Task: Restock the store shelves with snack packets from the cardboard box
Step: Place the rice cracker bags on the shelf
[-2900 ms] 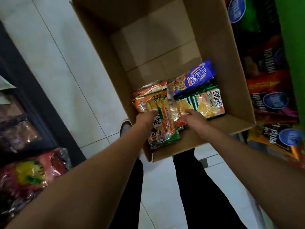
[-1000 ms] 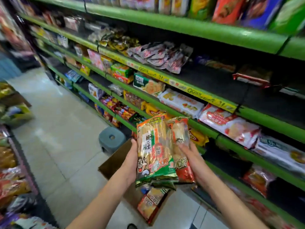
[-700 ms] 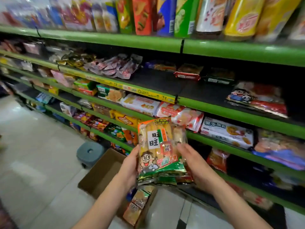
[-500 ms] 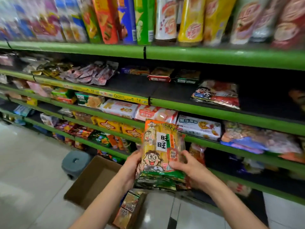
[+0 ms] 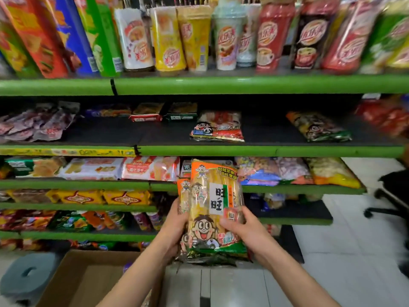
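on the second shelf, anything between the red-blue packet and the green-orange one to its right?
Head view: nothing. Only bare black shelf between the red-blue packet and the green-orange packet.

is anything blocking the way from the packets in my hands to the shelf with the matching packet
Nothing visible does. The snack packets, held by the left hand and right hand, are in front of lower shelves; the matching packet lies up right, with bare shelf beside it.

Both hands, left hand (image 5: 174,227) and right hand (image 5: 247,231), grip stacked snack packets (image 5: 212,209) before green shelves (image 5: 243,85).
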